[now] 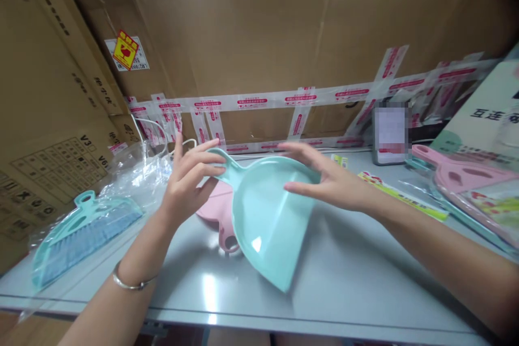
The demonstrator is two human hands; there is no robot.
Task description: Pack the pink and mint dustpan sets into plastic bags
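Note:
A mint-green dustpan [263, 211] is tilted above the grey table in front of me. My left hand [188, 181] grips its short handle, fingers over the top, the forefinger raised. My right hand [324, 175] is at the pan's far right edge, thumb over the inside and fingers spread beyond the rim, slightly blurred. Partly hidden behind the green pan lies a pink dustpan [214, 203], with its looped handle toward me. At left, a mint-green hand brush [87, 230] with blue bristles lies in clear plastic.
Large cardboard boxes [251, 27] wall off the back and left. Crumpled clear plastic [141, 173] lies at back left. A phone-like device [391, 135] stands at the back right. Pink brush-set pieces [462, 170] and a yellow-green label strip [405, 197] lie at right.

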